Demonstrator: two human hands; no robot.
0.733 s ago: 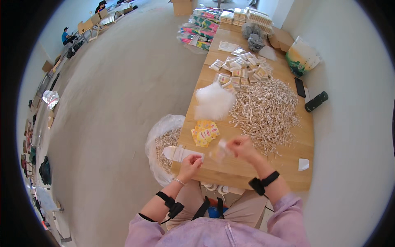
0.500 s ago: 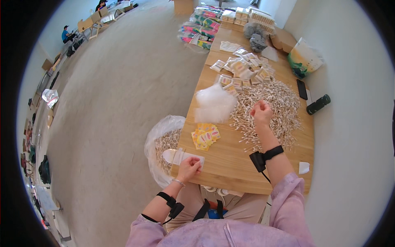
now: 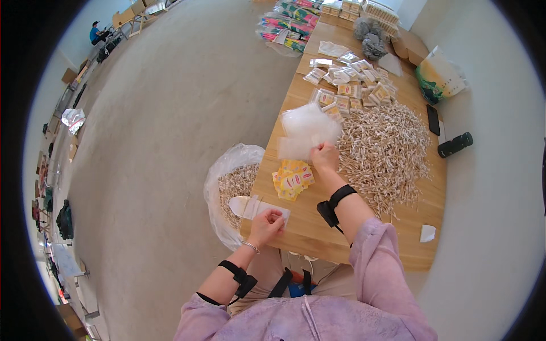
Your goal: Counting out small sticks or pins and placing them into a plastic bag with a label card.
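Observation:
My right hand [image 3: 325,157] is at the near edge of a stack of clear plastic bags [image 3: 301,122], its fingertips pinched on a bag there. My left hand [image 3: 268,226] is closed, fingers curled, over a flat white piece [image 3: 242,207] with a rounded end that juts past the table's left edge; whatever those fingers hold is hidden. Between the hands lie several yellow printed cards [image 3: 293,179], overlapping. A wide heap of loose cotton swabs [image 3: 384,153] spreads to the right of my right hand. Behind it, small filled packets [image 3: 350,90] lie in a loose pile.
A clear sack of swabs [image 3: 234,187] stands left of the wooden table [image 3: 341,230]. Along the wall side are a phone [image 3: 433,119], a black bottle [image 3: 455,145] and a bag [image 3: 441,77]. Colourful wrapped bundles [image 3: 287,28] sit beyond the table. A person [image 3: 98,34] sits far off.
My right hand has moved left and nearer from the swab heap to the plastic bags. My left hand stays by the white piece. The whole view has shifted slightly.

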